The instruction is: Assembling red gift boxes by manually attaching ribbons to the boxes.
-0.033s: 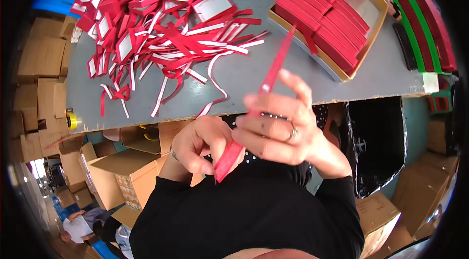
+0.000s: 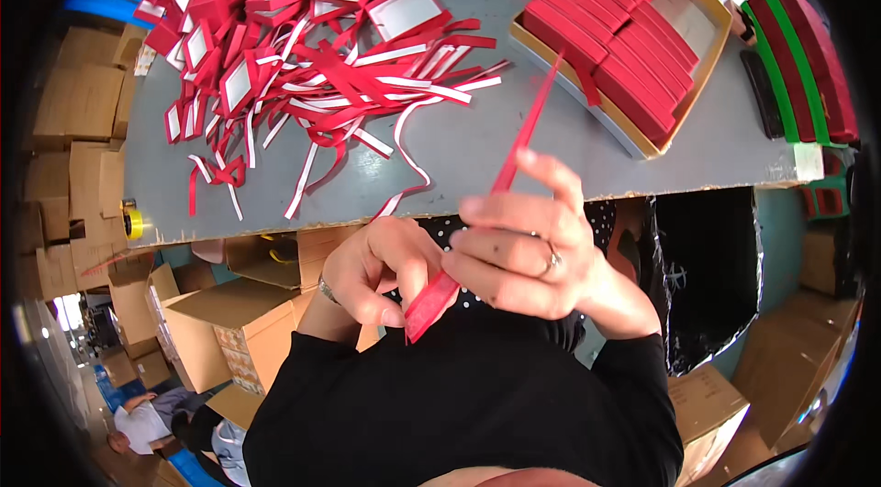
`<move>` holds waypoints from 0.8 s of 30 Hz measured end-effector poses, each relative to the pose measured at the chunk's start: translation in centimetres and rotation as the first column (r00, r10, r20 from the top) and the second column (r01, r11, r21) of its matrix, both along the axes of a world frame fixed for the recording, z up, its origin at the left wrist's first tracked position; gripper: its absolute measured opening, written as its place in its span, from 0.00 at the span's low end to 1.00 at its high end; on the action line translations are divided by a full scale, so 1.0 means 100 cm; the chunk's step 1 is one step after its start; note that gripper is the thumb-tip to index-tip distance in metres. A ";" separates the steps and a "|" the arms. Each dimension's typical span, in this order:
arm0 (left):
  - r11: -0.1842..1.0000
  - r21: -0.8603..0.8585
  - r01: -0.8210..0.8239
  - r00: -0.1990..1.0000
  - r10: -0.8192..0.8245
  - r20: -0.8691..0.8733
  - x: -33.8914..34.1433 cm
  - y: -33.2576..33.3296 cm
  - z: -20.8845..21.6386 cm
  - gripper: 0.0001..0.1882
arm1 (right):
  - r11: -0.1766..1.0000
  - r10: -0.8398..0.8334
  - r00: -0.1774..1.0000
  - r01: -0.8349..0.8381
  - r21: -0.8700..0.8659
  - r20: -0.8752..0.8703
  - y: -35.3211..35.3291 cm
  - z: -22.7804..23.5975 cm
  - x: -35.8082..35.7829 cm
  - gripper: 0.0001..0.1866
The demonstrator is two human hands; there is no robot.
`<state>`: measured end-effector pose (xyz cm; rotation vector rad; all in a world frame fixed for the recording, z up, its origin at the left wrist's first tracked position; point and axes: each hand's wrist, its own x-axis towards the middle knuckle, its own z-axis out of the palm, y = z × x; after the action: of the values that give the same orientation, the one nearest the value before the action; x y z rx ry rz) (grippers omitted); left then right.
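Note:
Close to my body, my left hand is closed on a small red box piece, seen edge-on, with thumb and fingers gripping it. My right hand is beside it, its fingers bent around a red ribbon. That ribbon runs up from the fingers and narrows toward the tray at the right. Its lower end is hidden behind my hand, so I cannot tell whether it joins the box piece. A red ribbon with a white strip trails over the table edge near my left hand.
Red boxes with ribbons lie heaped on the grey table at left. A yellow-edged tray holds rows of red boxes. Cardboard cartons stand below left; a black-lined bin is below right. A person is behind at left.
My right hand and the ribbon have shifted very slightly; the fingers sit a little lower along it. The left hand keeps its grip on the red box piece.

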<state>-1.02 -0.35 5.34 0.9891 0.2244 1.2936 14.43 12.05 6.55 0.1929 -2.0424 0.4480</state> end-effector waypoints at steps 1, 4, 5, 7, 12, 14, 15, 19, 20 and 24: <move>1.000 0.007 -0.017 0.998 0.017 -0.055 -0.008 -0.002 0.000 0.03 | 0.999 0.023 0.998 -0.025 -0.029 -0.053 -0.005 -0.004 -0.002 0.08; 0.965 -0.089 -0.247 0.963 0.234 -0.137 -0.017 0.001 0.007 0.06 | 0.959 0.251 0.968 -0.247 -0.139 0.007 -0.005 -0.004 0.002 0.06; 0.923 -0.089 -0.375 0.886 0.328 -0.329 -0.033 0.010 0.003 0.07 | 0.930 0.326 0.945 -0.321 -0.181 -0.003 -0.008 -0.004 0.004 0.06; 0.728 -0.087 -0.680 0.599 0.483 -0.639 -0.049 0.036 0.000 0.04 | 0.838 0.482 0.876 -0.455 -0.302 0.018 -0.014 -0.002 0.004 0.04; 0.593 0.531 -0.605 -0.020 0.655 -0.755 -0.041 0.087 -0.018 0.09 | 0.534 0.758 0.652 -0.638 -0.556 -0.019 -0.027 -0.002 0.015 0.04; 0.563 0.735 -0.377 -0.266 0.695 -0.668 -0.044 0.094 -0.027 0.07 | 0.580 0.694 0.715 -0.622 -0.526 -0.079 -0.013 0.004 0.031 0.03; 0.506 0.800 -0.323 -0.276 0.758 -0.591 -0.042 0.115 -0.026 0.06 | 0.609 0.668 0.736 -0.627 -0.486 -0.112 0.000 0.025 0.050 0.02; 0.359 0.873 -0.331 -0.571 0.661 -0.488 -0.102 0.120 -0.044 0.07 | 0.542 0.547 0.519 -0.817 -0.195 -0.656 0.007 0.052 0.128 0.08; 0.340 0.886 -0.316 -0.634 0.619 -0.463 -0.121 0.121 -0.052 0.08 | 0.132 0.380 -0.017 -0.989 0.073 -0.925 -0.013 0.046 0.166 0.12; 0.455 0.837 -0.302 -0.665 0.529 -0.527 -0.163 0.126 -0.070 0.10 | 0.480 0.423 0.341 -0.870 -0.112 -0.839 0.007 0.071 0.188 0.09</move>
<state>-17.35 12.21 -1.67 2.0982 2.5313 0.8919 33.25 12.79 13.67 0.7842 -0.8310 1.2764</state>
